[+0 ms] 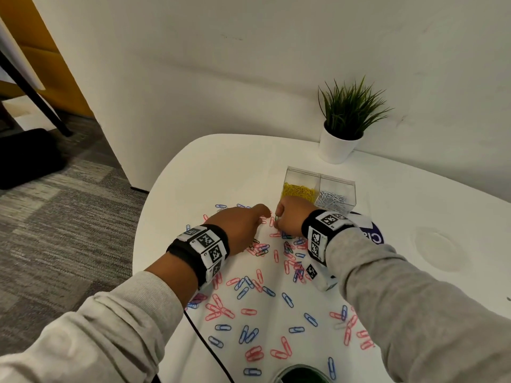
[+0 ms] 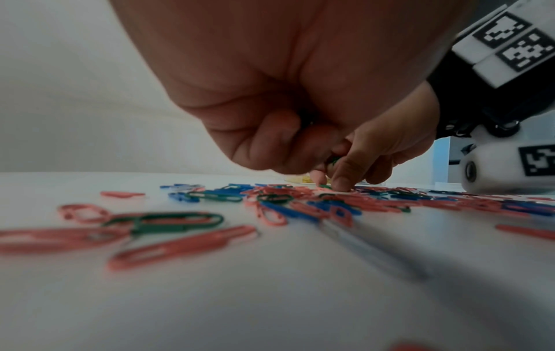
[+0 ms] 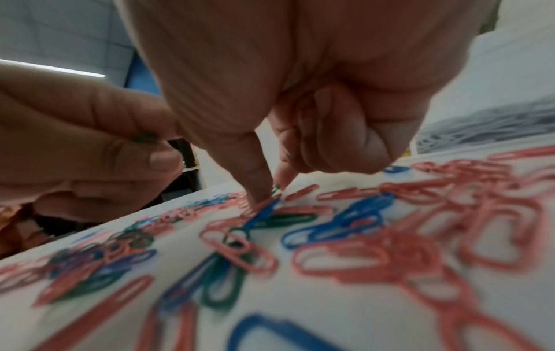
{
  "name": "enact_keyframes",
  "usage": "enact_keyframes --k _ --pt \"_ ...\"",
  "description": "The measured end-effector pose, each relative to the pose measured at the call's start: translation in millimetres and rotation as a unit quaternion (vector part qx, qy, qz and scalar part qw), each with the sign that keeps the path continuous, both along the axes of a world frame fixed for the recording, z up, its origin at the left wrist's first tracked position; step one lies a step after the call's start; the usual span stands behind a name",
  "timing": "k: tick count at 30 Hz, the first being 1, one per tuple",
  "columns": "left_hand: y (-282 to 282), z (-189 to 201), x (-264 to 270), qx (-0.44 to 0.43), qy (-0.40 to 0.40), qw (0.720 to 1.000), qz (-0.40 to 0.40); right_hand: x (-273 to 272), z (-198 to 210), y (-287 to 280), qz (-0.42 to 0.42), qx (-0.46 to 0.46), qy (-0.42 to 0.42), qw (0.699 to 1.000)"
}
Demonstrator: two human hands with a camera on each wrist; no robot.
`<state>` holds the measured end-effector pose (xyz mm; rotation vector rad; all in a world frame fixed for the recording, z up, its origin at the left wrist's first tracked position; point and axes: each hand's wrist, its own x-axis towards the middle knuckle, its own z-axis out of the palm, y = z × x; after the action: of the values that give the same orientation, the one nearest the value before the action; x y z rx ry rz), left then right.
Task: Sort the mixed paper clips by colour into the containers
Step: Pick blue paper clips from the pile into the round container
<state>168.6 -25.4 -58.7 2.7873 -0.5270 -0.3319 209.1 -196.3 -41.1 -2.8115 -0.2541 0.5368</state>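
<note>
Presently, your right hand point(image 1: 287, 217) pinches a green clip point(image 3: 275, 190) off the worktop point(image 1: 210, 172) between thumb and forefinger, just in front of the yellow-clip container point(image 1: 301, 186). Your left hand point(image 1: 240, 225), beside it, holds green clips point(image 3: 144, 137) in curled fingers point(image 3: 156, 161). Red and blue clips point(image 1: 249, 335) lie scattered nearer you.

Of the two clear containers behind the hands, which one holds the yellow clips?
The left clear container, nearer the table's rounded end. The right clear container beside it holds silver-white clips.
</note>
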Motion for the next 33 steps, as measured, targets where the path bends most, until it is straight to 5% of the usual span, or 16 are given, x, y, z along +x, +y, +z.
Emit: enact_keyframes --k 3,10,19,28,33 --pt "1.0 2.5 2.0 -0.010 0.000 1.000 -0.011 -4.4 10.1 0.2 0.012 0.018 0.027 0.999" --pt "1.7 18.2 -9.4 0.003 0.014 1.000 -0.011 -82.1 59.1 -39.9 -0.070 0.267 0.077 0.958" --pt "-30.9 76.9 -73.5 -0.118 0.099 0.984 -0.086 -220.5 67.1 -61.7 0.116 0.090 0.049 0.988" --pt "-32.8 81.9 -149.5 0.070 0.159 0.974 -0.148 -271.6 41.0 -53.5 0.236 -0.029 -0.057 0.970" --pt "-35.6 81.9 -167.2 0.067 0.119 0.977 -0.162 -282.9 31.9 -60.7 0.225 -0.008 -0.084 0.971"
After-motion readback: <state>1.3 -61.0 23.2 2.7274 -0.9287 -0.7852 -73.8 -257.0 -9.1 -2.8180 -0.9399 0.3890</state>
